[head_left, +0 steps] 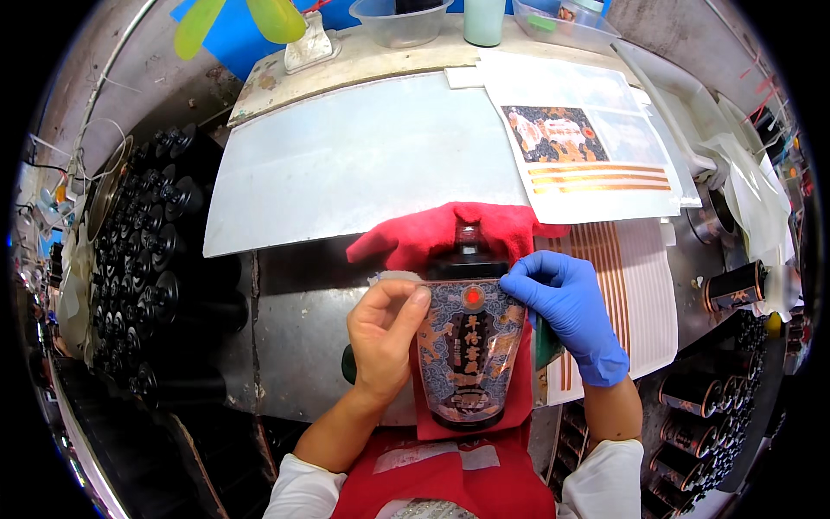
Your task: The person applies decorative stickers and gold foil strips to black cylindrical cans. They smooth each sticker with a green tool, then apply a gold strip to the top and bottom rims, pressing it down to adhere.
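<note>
Fingers (pixel 399 289) (pinched together) on label (pixel 450 342)

Metal bench (pixel 303 381): red cloth (pixel 406 238) ctr; striped sheet (pixel 653 303) R; pale board (pixel 346 164) far side, printed sheet (pixel 596 199) over its R end. Far ledge (pixel 380 54), L–R: wht clip (pixel 311 52), clear tub (pixel 380 28), grn cup (pixel 483 26), 2nd tub (pixel 584 34).

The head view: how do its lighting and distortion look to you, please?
Head view: the edges of the pale board bend, and picture corners go black; head view again: black bottles at left melt into darkness, while the printed label looks fairly sharp.
</note>
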{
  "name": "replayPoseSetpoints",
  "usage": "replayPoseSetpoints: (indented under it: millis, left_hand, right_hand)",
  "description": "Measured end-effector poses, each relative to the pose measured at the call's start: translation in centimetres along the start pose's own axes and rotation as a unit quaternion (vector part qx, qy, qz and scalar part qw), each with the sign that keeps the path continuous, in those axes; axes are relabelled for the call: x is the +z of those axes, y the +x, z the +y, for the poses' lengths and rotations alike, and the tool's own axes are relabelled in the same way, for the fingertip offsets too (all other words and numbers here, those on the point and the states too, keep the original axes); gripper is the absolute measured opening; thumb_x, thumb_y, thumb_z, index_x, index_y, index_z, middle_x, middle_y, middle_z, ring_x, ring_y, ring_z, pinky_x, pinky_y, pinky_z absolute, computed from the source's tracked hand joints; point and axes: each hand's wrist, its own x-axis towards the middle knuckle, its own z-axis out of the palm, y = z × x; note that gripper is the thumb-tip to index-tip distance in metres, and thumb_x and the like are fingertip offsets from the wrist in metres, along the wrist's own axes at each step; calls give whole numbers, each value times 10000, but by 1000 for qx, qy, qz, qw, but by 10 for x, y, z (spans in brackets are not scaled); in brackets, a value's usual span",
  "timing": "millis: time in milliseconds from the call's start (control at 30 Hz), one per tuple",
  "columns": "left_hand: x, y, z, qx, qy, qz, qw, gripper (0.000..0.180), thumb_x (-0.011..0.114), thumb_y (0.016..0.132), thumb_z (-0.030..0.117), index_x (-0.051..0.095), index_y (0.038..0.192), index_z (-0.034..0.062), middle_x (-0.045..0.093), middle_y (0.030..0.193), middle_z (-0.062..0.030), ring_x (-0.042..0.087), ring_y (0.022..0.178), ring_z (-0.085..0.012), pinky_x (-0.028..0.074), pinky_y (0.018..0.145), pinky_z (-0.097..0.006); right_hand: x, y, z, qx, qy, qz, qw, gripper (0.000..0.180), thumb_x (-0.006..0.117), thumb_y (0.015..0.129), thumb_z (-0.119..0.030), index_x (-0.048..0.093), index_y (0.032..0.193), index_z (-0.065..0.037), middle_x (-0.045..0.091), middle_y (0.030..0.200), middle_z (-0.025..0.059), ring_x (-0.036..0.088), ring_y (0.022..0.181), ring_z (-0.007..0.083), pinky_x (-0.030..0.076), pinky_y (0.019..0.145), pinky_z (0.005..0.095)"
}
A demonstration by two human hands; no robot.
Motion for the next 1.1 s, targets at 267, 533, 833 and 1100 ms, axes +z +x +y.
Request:
replayPoseSetpoints:
  millis: [267,533,833,1100]
  left_hand:
    - [0,5,-2,-4,10,2,1000,69,587,865,29,566,926,6,612,836,-31,564,718,-70,456,631,-200]
    - [-23,-39,2,-101,68,-68,990,127,628,852,74,540,914,6,584,837,-11,523,734,-52,414,666,-172]
    - [-46,-76,1,-175,90,-138,971,99,640,844,44,563,804,-5,533,767,24,472,687,-26,377,591,-172]
    - [-47,-79,3,-178,104,-146,968,95,625,855,58,581,801,-7,555,759,23,477,686,-28,381,596,-175]
  right_hand:
    - [1,5,10,-30,-23,49,998,140,700,786,-128,640,859,-24,594,697,-4,505,630,27,417,582,170]
    - [3,-40,36,118,151,-1,982,156,672,752,-32,584,878,-2,589,708,32,510,505,51,396,428,174]
    - [9,-90,58,152,124,-14,980,159,722,743,-57,587,822,-28,585,660,9,519,496,53,396,418,174]
    - [10,-97,69,136,89,-12,987,167,737,731,-74,572,746,-52,574,606,6,512,474,53,380,410,183]
